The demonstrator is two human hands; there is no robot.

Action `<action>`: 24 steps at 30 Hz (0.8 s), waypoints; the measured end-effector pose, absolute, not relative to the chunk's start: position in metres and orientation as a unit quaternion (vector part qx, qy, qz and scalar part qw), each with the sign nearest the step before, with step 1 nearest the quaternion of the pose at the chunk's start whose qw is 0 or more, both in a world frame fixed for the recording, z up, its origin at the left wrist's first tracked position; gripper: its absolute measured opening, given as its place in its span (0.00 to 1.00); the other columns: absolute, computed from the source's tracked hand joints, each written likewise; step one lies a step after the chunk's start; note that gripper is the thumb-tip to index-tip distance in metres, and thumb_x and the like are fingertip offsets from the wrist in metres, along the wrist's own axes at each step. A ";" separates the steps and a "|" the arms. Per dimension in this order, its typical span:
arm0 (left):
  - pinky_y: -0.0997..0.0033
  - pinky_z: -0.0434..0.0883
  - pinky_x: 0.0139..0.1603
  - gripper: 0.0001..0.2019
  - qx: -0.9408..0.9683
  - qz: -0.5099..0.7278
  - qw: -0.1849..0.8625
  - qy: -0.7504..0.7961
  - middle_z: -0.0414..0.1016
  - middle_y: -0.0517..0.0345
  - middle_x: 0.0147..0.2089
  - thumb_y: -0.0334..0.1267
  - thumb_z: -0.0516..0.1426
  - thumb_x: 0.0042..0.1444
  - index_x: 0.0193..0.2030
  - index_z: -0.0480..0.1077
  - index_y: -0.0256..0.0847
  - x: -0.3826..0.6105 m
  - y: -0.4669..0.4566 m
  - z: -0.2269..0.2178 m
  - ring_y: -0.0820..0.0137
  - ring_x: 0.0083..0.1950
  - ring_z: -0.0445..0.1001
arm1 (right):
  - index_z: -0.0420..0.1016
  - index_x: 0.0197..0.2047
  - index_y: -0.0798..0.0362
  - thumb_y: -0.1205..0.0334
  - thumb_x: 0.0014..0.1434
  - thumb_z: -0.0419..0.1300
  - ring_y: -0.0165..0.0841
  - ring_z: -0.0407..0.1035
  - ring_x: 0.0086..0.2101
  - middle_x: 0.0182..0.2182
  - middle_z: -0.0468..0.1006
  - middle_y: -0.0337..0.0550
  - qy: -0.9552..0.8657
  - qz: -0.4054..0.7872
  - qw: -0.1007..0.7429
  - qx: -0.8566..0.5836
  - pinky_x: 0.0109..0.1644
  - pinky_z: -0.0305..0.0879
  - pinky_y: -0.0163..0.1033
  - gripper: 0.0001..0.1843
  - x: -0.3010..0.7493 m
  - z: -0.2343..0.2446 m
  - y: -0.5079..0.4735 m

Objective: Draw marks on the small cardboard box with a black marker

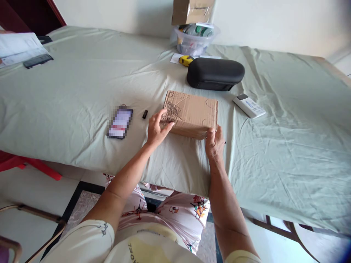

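A brown cardboard box (194, 109) lies on the cloth-covered table in front of me, with dark scribbled lines on the left of its top and a few short curved marks elsewhere. My left hand (158, 128) grips its left end, thumb on the near edge and fingers along the side. At the near right corner, my right hand (214, 144) is closed on the box, its thumb against the front face. A small dark tip (225, 143) pokes out beyond the right fingers; what it belongs to is hidden.
Left of the box lie a phone (120, 123) and a small black cap-like piece (145, 114). Behind it are a black zip case (215, 74), a yellow tape measure (185, 60) and a plastic tub (193, 42). A white device (249, 106) rests at right. Someone's papers (22, 47) show far left.
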State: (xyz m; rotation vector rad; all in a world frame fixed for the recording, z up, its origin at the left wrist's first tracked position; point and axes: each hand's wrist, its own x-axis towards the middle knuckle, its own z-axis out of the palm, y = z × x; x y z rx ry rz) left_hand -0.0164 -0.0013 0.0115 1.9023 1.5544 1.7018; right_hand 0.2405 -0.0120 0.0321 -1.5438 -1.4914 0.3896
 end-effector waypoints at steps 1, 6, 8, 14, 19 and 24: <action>0.54 0.72 0.68 0.30 0.633 0.566 0.071 0.524 0.78 0.46 0.64 0.63 0.60 0.67 0.67 0.68 0.48 -0.015 -0.002 0.011 0.57 0.65 0.77 | 0.76 0.52 0.52 0.21 0.66 0.43 0.40 0.72 0.38 0.36 0.78 0.45 -0.605 0.153 0.462 -0.630 0.44 0.67 0.45 0.43 0.239 0.032 -0.012; 0.53 0.72 0.66 0.31 0.619 0.570 0.051 0.538 0.78 0.45 0.62 0.62 0.65 0.63 0.65 0.68 0.46 -0.008 -0.005 0.014 0.56 0.63 0.77 | 0.76 0.48 0.52 0.23 0.67 0.44 0.41 0.72 0.37 0.35 0.77 0.45 -0.589 0.136 0.468 -0.644 0.45 0.68 0.48 0.40 0.231 0.034 -0.015; 0.55 0.73 0.65 0.31 0.615 0.572 0.041 0.541 0.78 0.46 0.60 0.61 0.65 0.62 0.63 0.68 0.46 -0.006 -0.007 0.016 0.57 0.61 0.78 | 0.75 0.50 0.52 0.27 0.68 0.47 0.41 0.73 0.39 0.38 0.77 0.46 -0.575 0.127 0.493 -0.640 0.45 0.70 0.48 0.36 0.227 0.034 -0.017; 0.56 0.74 0.63 0.27 0.617 0.579 0.031 0.532 0.77 0.47 0.56 0.60 0.66 0.62 0.57 0.67 0.46 -0.001 -0.011 0.020 0.57 0.60 0.77 | 0.64 0.69 0.49 0.35 0.65 0.59 0.46 0.73 0.54 0.58 0.73 0.56 -0.595 0.045 0.554 -0.581 0.54 0.73 0.56 0.38 0.217 0.028 -0.016; 0.54 0.73 0.63 0.31 0.612 0.588 0.037 0.527 0.75 0.46 0.56 0.62 0.68 0.59 0.59 0.66 0.45 0.005 -0.011 0.017 0.56 0.60 0.76 | 0.65 0.67 0.48 0.34 0.63 0.62 0.49 0.69 0.58 0.58 0.70 0.54 -0.641 -0.032 0.535 -0.550 0.62 0.69 0.64 0.38 0.214 0.019 -0.013; 0.53 0.75 0.62 0.36 0.597 0.590 0.023 0.543 0.75 0.47 0.55 0.66 0.68 0.55 0.58 0.65 0.44 0.010 -0.012 0.015 0.56 0.58 0.77 | 0.62 0.68 0.48 0.32 0.63 0.62 0.50 0.68 0.57 0.57 0.68 0.54 -0.635 -0.043 0.524 -0.566 0.59 0.71 0.63 0.40 0.212 0.018 -0.015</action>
